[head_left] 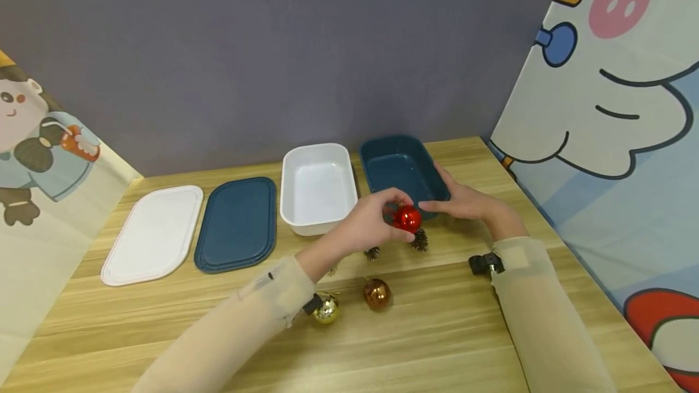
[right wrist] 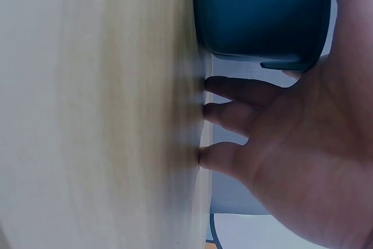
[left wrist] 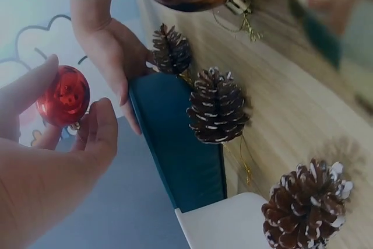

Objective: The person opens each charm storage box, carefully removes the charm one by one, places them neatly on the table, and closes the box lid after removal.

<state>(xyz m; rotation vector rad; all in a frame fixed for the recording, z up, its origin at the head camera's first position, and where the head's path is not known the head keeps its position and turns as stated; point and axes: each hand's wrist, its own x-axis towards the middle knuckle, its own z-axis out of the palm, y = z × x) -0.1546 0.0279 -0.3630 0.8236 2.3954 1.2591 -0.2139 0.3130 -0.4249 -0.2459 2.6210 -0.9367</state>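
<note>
While my left hand (head_left: 374,218) grips the red bauble (head_left: 409,219) near the dark-blue box (head_left: 401,168), my right hand (head_left: 466,201) touches that box, fingers extended; release not yet done; pinecones (left wrist: 218,106), copper bauble (head_left: 377,294), gold bauble (head_left: 326,310) left on table (head_left: 448,326).

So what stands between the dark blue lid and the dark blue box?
The white box stands between the dark blue lid and the dark blue box; the head view shows it.

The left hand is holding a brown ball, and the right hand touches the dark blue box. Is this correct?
Not quite: the ball in the left hand is red, as the head view shows. The right hand does touch the dark blue box.
</note>
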